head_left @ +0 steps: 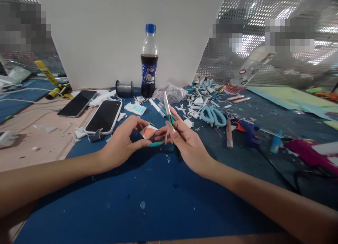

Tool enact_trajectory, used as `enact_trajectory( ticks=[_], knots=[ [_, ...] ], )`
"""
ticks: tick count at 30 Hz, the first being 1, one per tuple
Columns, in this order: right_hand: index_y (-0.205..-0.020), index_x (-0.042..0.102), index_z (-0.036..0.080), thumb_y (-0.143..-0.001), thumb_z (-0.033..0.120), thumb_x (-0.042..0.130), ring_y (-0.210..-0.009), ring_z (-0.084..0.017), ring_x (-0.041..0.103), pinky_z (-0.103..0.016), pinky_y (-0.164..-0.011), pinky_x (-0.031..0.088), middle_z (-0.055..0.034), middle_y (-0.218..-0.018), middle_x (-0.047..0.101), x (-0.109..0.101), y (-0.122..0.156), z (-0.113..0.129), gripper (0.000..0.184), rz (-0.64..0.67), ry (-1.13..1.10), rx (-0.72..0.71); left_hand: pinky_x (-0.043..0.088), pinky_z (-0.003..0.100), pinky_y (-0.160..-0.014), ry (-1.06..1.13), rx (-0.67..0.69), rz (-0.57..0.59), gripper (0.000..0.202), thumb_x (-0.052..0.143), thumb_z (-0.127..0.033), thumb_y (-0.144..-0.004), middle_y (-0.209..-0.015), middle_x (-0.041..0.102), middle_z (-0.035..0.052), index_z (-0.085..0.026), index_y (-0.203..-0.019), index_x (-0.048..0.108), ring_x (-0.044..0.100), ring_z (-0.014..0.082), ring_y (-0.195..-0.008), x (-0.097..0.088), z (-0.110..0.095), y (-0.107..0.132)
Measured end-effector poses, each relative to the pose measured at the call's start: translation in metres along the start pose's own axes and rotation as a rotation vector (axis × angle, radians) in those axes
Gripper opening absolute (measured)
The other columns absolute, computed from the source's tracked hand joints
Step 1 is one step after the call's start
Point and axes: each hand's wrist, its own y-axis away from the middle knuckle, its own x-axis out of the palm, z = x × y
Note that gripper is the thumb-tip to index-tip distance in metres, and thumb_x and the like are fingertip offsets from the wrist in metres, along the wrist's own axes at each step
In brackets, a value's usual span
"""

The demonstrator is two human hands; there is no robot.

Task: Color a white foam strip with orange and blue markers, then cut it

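Observation:
My left hand [124, 142] pinches a small white and orange paper piece [148, 132] between thumb and fingers, just above the blue mat [148, 201]. My right hand [185, 142] is closed round a thin green-handled tool with a pale tip [168, 107] that points up and away. Its fingertips touch the paper piece from the right. Both hands meet in the middle of the mat.
Two phones [104, 117] [77, 103] lie at left. A cola bottle [149, 63] and a wire spool [124, 88] stand before a white board [126, 33]. Teal scissors [213, 115], paper scraps, a blue glue gun [248, 131] and a magenta tool [308, 152] crowd the right.

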Motion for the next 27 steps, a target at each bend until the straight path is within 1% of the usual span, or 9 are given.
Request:
enact_trajectory(
  ticks=[4,7,9,11,13,15,20,24,27],
  knots=[
    [-0.085,0.049,0.019,-0.090,0.037,0.040,-0.077,-0.012,0.057,-0.027,-0.073,0.050,-0.0027,-0.083,0.055,-0.002,0.000,0.000,0.020,0.007,0.118,-0.034,0.048,0.030,-0.074,0.004,-0.011,0.019,0.026,0.060,-0.024,-0.076,-0.093,0.058,0.0029,-0.020,-0.100,0.053,0.056,0.0156,-0.086,0.000,-0.004,0.000],
    [-0.079,0.044,0.021,-0.092,0.039,0.033,-0.057,-0.009,0.052,-0.025,-0.056,0.047,0.0002,-0.072,0.051,-0.004,0.000,0.004,0.025,-0.004,0.138,-0.032,0.048,0.027,-0.073,0.040,0.025,-0.002,0.036,0.058,-0.022,-0.078,-0.092,0.056,0.0022,-0.022,-0.114,0.050,0.055,0.0136,-0.085,-0.001,-0.004,0.002],
    [-0.073,0.039,0.022,-0.093,0.042,0.026,-0.045,-0.008,0.041,-0.025,-0.047,0.040,0.0029,-0.062,0.044,-0.007,0.001,0.007,0.031,-0.049,0.237,-0.087,0.047,0.027,-0.074,0.061,0.083,0.005,0.042,0.058,-0.022,-0.080,-0.089,0.053,0.0009,-0.026,-0.120,0.047,0.053,0.0123,-0.082,-0.002,-0.003,0.002],
    [-0.068,0.035,0.022,-0.093,0.045,0.021,-0.045,-0.009,0.034,-0.027,-0.046,0.035,0.0032,-0.058,0.038,-0.011,0.000,0.009,0.037,-0.058,0.392,-0.204,0.046,0.027,-0.073,0.110,0.141,0.012,0.038,0.058,-0.024,-0.080,-0.085,0.051,0.0003,-0.026,-0.117,0.050,0.052,0.0119,-0.079,-0.003,-0.002,0.003],
    [-0.066,0.033,0.022,-0.092,0.049,0.021,-0.048,-0.011,0.033,-0.028,-0.049,0.032,0.0027,-0.057,0.035,-0.016,-0.001,0.009,0.039,-0.004,0.532,-0.317,0.047,0.029,-0.073,0.210,0.168,0.011,0.033,0.061,-0.028,-0.079,-0.082,0.051,0.0012,-0.023,-0.111,0.055,0.052,0.0129,-0.077,-0.004,-0.002,0.003],
    [-0.065,0.031,0.022,-0.090,0.052,0.023,-0.048,-0.011,0.031,-0.027,-0.049,0.030,0.0028,-0.057,0.033,-0.019,-0.003,0.006,0.040,0.062,0.641,-0.372,0.048,0.031,-0.074,0.309,0.178,0.000,0.035,0.065,-0.032,-0.076,-0.083,0.053,0.0026,-0.019,-0.107,0.056,0.053,0.0141,-0.078,-0.004,-0.003,0.004],
    [-0.066,0.034,0.021,-0.090,0.055,0.016,-0.046,-0.010,0.033,-0.025,-0.047,0.027,0.0014,-0.058,0.038,-0.021,-0.009,-0.002,0.045,0.174,0.818,-0.367,0.049,0.030,-0.069,0.389,0.217,-0.041,0.037,0.072,-0.028,-0.069,-0.076,0.051,-0.0005,-0.019,-0.102,0.057,0.053,0.0120,-0.069,-0.004,-0.005,0.006],
    [-0.067,0.036,0.020,-0.091,0.053,0.019,-0.044,-0.009,0.034,-0.023,-0.044,0.026,0.0026,-0.055,0.039,-0.022,-0.010,-0.007,0.043,0.215,0.834,-0.364,0.050,0.030,-0.067,0.400,0.221,-0.033,0.037,0.073,-0.025,-0.068,-0.077,0.051,-0.0010,-0.020,-0.101,0.056,0.053,0.0119,-0.067,-0.004,-0.006,0.006],
    [-0.074,0.035,0.021,-0.091,0.051,0.021,-0.038,-0.008,0.029,-0.021,-0.040,0.021,0.0054,-0.052,0.037,-0.023,-0.008,-0.009,0.037,0.247,0.849,-0.362,0.050,0.027,-0.064,0.385,0.249,-0.047,0.038,0.074,-0.025,-0.067,-0.078,0.050,-0.0007,-0.020,-0.101,0.056,0.054,0.0120,-0.069,-0.003,-0.005,0.005]
  ],
)
